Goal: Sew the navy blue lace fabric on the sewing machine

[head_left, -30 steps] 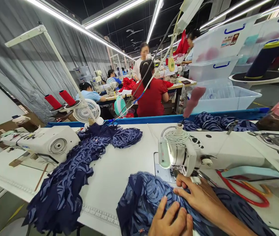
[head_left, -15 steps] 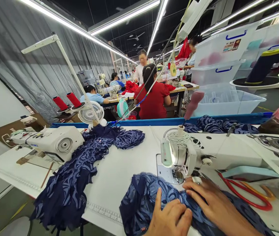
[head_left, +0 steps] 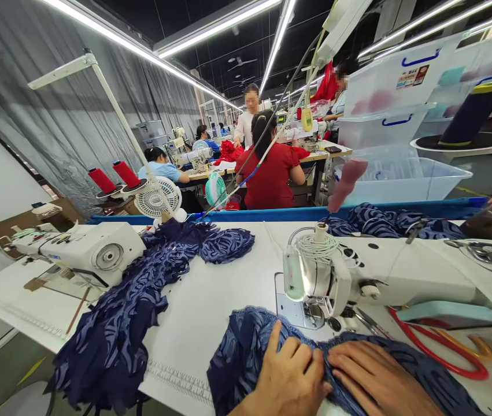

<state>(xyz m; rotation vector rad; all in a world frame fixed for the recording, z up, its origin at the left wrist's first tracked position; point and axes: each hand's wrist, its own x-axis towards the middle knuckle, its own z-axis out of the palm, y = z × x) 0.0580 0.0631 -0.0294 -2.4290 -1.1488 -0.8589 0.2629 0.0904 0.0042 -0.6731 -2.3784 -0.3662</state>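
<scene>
Navy-blue patterned lace fabric (head_left: 246, 341) with a scalloped edge lies bunched on the table in front of the sewing machine (head_left: 315, 271). My left hand (head_left: 291, 370) rests on it; the outermost finger is stretched toward the metal needle plate (head_left: 293, 312), the others are bent, and thumb and forefinger close on a fold. Beside it, my right hand (head_left: 371, 370) lies flat on the same fabric, fingers stretched to the left, just below the machine head. The fabric's edge runs close to the needle plate without visibly lying under the presser foot. Fabric beneath both palms is hidden.
A long pile of navy lace pieces (head_left: 115, 323) hangs over the table's left edge beside a second sewing machine (head_left: 93, 254). Red-handled scissors (head_left: 445, 352) lie under the machine arm. Clear plastic bins (head_left: 384, 127) stand behind; several people work beyond.
My right hand has drawn back from the needle area toward me and now lies flatter on the fabric. My left hand has shifted slightly forward and its fingers have bunched closer.
</scene>
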